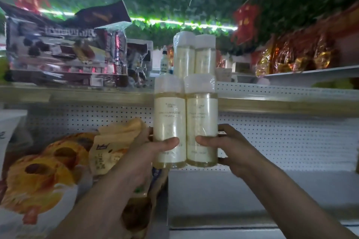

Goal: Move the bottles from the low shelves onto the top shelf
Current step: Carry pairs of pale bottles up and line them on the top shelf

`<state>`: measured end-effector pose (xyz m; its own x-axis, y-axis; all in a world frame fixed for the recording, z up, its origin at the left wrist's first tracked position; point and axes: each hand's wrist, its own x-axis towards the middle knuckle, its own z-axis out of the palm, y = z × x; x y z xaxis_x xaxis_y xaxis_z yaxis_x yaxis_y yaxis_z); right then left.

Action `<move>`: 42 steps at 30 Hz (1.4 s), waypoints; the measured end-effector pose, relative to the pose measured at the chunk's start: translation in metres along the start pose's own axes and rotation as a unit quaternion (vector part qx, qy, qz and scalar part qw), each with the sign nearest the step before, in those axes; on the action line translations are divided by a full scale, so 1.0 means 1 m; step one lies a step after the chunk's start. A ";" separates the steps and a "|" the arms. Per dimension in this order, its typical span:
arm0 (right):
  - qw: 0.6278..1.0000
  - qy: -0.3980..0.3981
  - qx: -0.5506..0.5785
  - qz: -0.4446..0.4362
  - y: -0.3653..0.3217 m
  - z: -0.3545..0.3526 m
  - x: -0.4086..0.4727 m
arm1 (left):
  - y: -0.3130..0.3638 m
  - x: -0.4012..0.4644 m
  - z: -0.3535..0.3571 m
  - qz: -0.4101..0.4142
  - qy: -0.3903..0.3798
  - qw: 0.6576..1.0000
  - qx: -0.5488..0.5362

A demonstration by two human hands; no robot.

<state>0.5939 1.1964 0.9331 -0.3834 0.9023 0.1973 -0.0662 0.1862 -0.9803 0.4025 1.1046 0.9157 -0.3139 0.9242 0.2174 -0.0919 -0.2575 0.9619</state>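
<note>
Two pale, plastic-wrapped bottles with white caps are raised side by side in front of the top shelf's wooden edge (97,96). My left hand (149,147) grips the left bottle (169,120) near its base. My right hand (225,145) grips the right bottle (201,120) the same way. Their caps reach just above the shelf edge. Behind them, two more bottles of the same kind (194,58) stand upright on the top shelf.
Boxed snacks (64,52) fill the top shelf's left side, with a small white dropper bottle (164,62) beside them. Shiny red-gold packs (291,56) sit on a shelf at the right. Orange snack bags (48,170) crowd the lower shelf's left; its right part (233,190) shows bare white surface.
</note>
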 end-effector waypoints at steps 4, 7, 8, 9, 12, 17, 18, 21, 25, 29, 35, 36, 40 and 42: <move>0.999 -0.010 -0.008 -0.045 -0.033 -0.017 0.026 | 0.031 0.027 0.017 0.054 0.005 0.998 0.032; 0.997 -0.006 -0.013 -0.076 -0.058 -0.030 0.048 | 0.051 0.047 0.029 0.096 0.010 0.994 0.054; 0.996 -0.008 -0.011 -0.085 -0.067 -0.033 0.055 | 0.058 0.053 0.033 0.107 0.009 0.993 0.056; 0.995 -0.013 -0.008 -0.094 -0.074 -0.037 0.061 | 0.064 0.060 0.037 0.117 0.014 0.991 0.060; 0.994 -0.034 -0.004 -0.108 -0.094 -0.045 0.082 | 0.082 0.079 0.047 0.147 0.031 0.985 0.079; 0.990 -0.057 -0.027 -0.130 -0.118 -0.055 0.117 | 0.109 0.112 0.056 0.153 0.037 0.983 0.098; 0.989 -0.060 -0.023 -0.133 -0.122 -0.055 0.123 | 0.113 0.119 0.057 0.152 0.040 0.982 0.105; 0.988 -0.059 -0.024 -0.141 -0.132 -0.056 0.139 | 0.119 0.136 0.059 0.152 0.050 0.981 0.112; 0.988 -0.052 -0.026 -0.142 -0.139 -0.052 0.159 | 0.127 0.149 0.058 0.147 0.048 0.982 0.108; 0.989 -0.053 -0.028 -0.133 -0.132 -0.048 0.169 | 0.126 0.160 0.052 0.137 0.033 0.983 0.117; 0.992 -0.041 -0.027 -0.114 -0.117 -0.046 0.172 | 0.115 0.175 0.047 0.118 0.013 0.986 0.119; 0.993 -0.042 -0.026 -0.111 -0.116 -0.046 0.172 | 0.115 0.178 0.046 0.116 0.012 0.986 0.119; 0.992 -0.039 -0.044 -0.110 -0.118 -0.045 0.173 | 0.118 0.181 0.043 0.109 -0.010 0.985 0.130; 0.992 -0.033 -0.047 -0.110 -0.119 -0.044 0.175 | 0.119 0.180 0.042 0.107 -0.016 0.985 0.137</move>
<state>0.5753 1.3491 1.0845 -0.4290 0.8092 0.4015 -0.0698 0.4134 -0.9079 0.3750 1.2525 1.0766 -0.2677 0.8665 0.4212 0.2334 -0.3658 0.9009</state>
